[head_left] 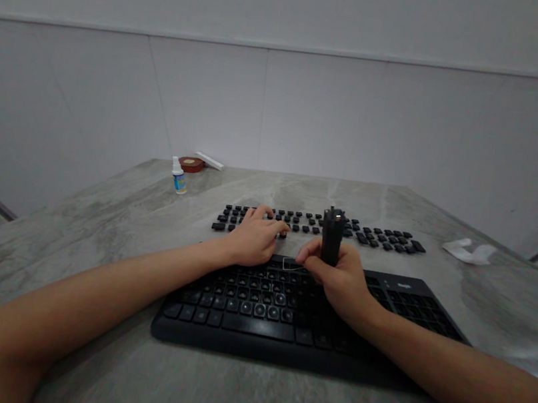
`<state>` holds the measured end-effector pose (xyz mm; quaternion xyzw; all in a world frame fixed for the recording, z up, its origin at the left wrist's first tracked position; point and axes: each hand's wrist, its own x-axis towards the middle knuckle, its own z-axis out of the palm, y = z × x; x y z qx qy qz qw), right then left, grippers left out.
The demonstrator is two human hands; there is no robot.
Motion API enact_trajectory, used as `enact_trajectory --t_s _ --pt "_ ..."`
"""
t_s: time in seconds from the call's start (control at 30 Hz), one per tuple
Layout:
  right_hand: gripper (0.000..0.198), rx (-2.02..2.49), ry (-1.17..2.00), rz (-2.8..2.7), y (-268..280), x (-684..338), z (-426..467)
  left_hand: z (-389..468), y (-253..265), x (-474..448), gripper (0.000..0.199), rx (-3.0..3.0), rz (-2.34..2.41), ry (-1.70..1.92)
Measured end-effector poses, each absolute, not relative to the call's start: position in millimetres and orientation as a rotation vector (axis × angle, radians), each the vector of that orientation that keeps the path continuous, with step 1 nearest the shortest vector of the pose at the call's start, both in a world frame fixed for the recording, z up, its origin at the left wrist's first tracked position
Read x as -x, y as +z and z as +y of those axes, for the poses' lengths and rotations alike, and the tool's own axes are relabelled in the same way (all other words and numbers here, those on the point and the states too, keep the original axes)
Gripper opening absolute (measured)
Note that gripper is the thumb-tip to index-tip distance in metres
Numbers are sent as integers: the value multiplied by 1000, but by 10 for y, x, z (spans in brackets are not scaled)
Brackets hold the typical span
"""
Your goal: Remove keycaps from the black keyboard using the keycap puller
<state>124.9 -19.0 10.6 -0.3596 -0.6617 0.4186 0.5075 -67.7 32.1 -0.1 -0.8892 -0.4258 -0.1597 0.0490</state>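
Observation:
A black keyboard (255,327) lies in front of me, with many of its keycaps off in the upper rows. Behind it, several loose black keycaps (391,241) are laid out in rows on the table. My left hand (256,237) reaches over the keyboard's back edge to these rows, its fingers apart and low over the caps. One cap sits just under a fingertip; contact is unclear. In my right hand (339,276) is a keycap puller, its black handle (332,234) upright in the closed fingers. Its thin wire end (291,265) shows above the keyboard's top rows.
On the grey marble-patterned table (106,238), a small white spray bottle (178,178) stands at the back left. Behind it are a reddish-brown round object (191,164) and a white strip (209,161). Crumpled white paper (468,251) lies at the right. A wall borders the back.

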Motion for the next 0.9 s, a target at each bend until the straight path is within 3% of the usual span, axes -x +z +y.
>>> enact_trajectory --t_s 0.4,0.73,0.9 --pt "11 843 971 -1622 104 -1256 -184 302 -8 681 52 2631 -1225 -640" --pt "18 842 918 -1964 103 -1235 -225 317 -10 695 46 2650 -1205 -681" --pt "17 873 866 -1878 90 -1246 -198 321 -13 681 46 2645 -1276 -594"
